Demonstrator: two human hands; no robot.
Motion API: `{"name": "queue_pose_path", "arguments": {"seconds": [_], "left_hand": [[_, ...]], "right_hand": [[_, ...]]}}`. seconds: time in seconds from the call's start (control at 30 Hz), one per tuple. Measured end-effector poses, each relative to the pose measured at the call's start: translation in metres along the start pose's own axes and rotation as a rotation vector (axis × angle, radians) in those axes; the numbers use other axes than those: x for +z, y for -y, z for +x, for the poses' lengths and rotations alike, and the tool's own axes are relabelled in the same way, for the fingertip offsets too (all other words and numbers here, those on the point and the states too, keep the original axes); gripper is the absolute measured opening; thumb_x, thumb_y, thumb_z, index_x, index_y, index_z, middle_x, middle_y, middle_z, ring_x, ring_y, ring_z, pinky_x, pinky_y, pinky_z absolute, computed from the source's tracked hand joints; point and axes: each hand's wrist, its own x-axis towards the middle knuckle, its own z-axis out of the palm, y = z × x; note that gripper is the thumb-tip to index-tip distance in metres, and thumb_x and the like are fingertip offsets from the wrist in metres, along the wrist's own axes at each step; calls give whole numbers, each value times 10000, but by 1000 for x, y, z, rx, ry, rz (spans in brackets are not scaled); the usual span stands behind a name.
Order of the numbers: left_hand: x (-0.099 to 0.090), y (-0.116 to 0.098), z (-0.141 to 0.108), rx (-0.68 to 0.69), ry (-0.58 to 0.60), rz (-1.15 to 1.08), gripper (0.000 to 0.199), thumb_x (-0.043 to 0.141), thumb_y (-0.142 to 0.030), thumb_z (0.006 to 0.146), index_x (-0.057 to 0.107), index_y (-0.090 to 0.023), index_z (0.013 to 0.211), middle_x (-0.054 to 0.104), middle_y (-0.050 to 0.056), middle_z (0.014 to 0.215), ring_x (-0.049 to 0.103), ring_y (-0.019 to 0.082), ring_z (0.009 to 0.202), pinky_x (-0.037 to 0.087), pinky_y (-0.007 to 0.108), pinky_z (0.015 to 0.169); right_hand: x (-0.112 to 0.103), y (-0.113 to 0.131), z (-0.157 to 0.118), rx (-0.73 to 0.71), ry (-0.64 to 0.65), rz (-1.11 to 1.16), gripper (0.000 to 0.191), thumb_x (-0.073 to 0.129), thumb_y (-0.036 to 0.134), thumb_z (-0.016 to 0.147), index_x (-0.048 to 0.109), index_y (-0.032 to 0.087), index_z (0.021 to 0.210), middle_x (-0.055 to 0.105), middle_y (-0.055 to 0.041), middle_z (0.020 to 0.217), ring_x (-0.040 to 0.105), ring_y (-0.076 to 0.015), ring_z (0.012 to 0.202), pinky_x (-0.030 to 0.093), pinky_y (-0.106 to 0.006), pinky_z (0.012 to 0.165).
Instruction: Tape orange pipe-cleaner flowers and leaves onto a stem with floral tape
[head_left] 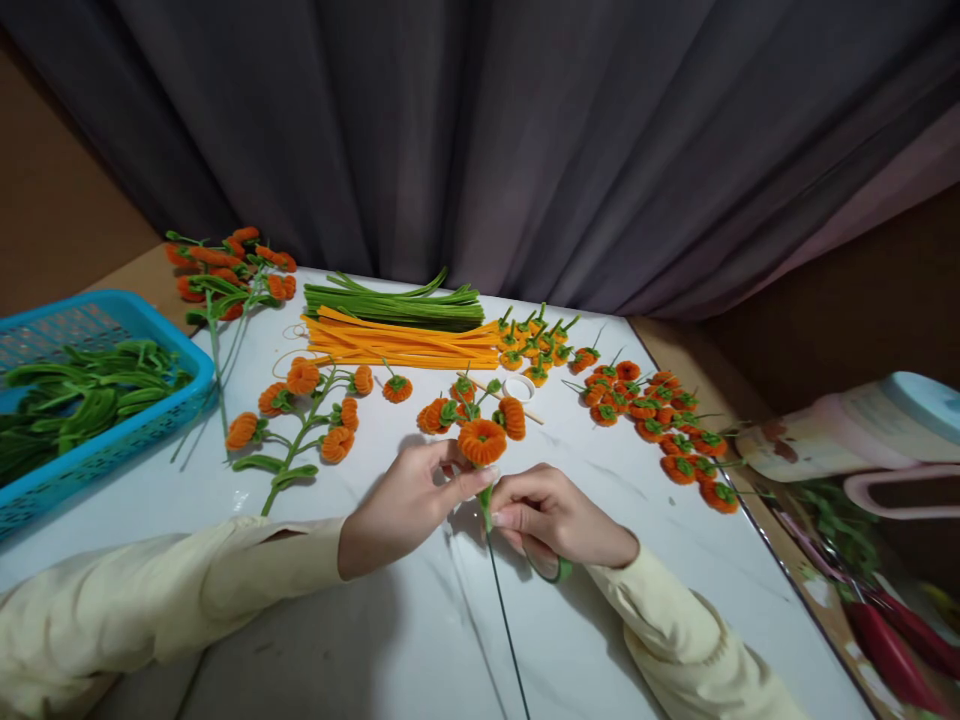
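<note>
Between my hands stands a spray of orange pipe-cleaner flowers (482, 441) on a dark wire stem (504, 600). My left hand (412, 495) pinches the stem just under the lowest bloom. Lower down, my right hand (559, 515) has thumb and forefinger closed on the green-wrapped part of the same stem. A roll of green tape (551, 566) hangs below the right palm, partly hidden by the fingers. Left of my hands lies another flower spray (304, 435) with several orange blooms and green leaves. One loose orange flower (397, 388) rests behind my left hand.
Bundles of green (397, 308) and yellow pipe cleaners (405, 342) lie at the back. Loose orange pieces (679, 440) spread along the right. A blue basket (199, 375) holds green leaves at left. Beyond the right edge are a tumbler (832, 430) and red-handled pliers (892, 650).
</note>
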Motion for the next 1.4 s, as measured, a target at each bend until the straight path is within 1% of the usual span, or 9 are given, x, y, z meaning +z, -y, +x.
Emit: {"name": "queue_pose_path", "arguments": {"seconds": [0.13,0.33,0.6,0.77,0.9,0.97,1.07,1.23,1.4], "left_hand": [[2,-3,-3,9,3,-89,231,585,-353,758,579,-122,747,564,7,706,484,128,674,392,238,627],[7,-6,-9,9,33,-191,232,607,-350,756,587,-124,804,600,22,763,523,138,728,410,231,656],[6,-7,-4,-16,25,-175,289,623,-398,740,590,-112,724,580,10,674,503,117,632,404,225,602],[-3,-4,-2,52,210,-190,282,587,-366,789,600,-105,685,625,34,683,563,138,694,435,242,695],[-8,-5,0,86,327,-200,193,627,-286,766,626,-104,828,666,63,825,591,152,762,453,256,744],[-9,-5,0,109,314,-143,217,667,-263,726,630,-100,863,667,67,850,592,164,792,453,267,770],[-7,-2,0,164,199,-19,228,694,-271,692,650,-95,831,666,66,846,584,178,828,445,271,797],[-3,0,-1,193,105,55,190,689,-272,691,680,-97,763,674,59,815,582,165,777,444,254,761],[-1,-10,-3,105,262,-43,258,588,-284,792,670,-110,620,667,34,665,579,132,672,445,226,699]], "right_hand": [[7,-23,8,31,77,458,328,666,412,745,546,118,664,533,30,497,339,-23,263,212,-136,260],[19,-33,14,-1,216,693,374,717,405,712,592,65,619,546,3,447,376,-24,258,230,-118,245],[28,-34,12,-34,149,819,274,725,321,710,624,73,653,522,25,423,301,-7,244,183,-118,241],[28,-38,12,-41,100,821,253,741,284,672,613,82,591,523,23,395,268,-3,223,144,-127,226],[27,-42,10,-35,105,817,252,744,260,651,618,68,551,520,9,381,289,-11,215,153,-132,220],[26,-43,10,-38,112,817,257,737,255,658,623,58,538,514,3,376,299,-12,219,162,-130,223],[26,-43,10,-44,121,820,249,732,247,664,635,52,544,517,-2,382,308,-11,227,180,-125,230],[25,-45,11,-46,126,814,230,729,242,676,648,53,574,514,4,381,306,-13,228,184,-124,233],[22,-46,11,-67,102,800,232,735,247,676,650,51,585,543,-14,405,316,-14,235,191,-128,242]]}}
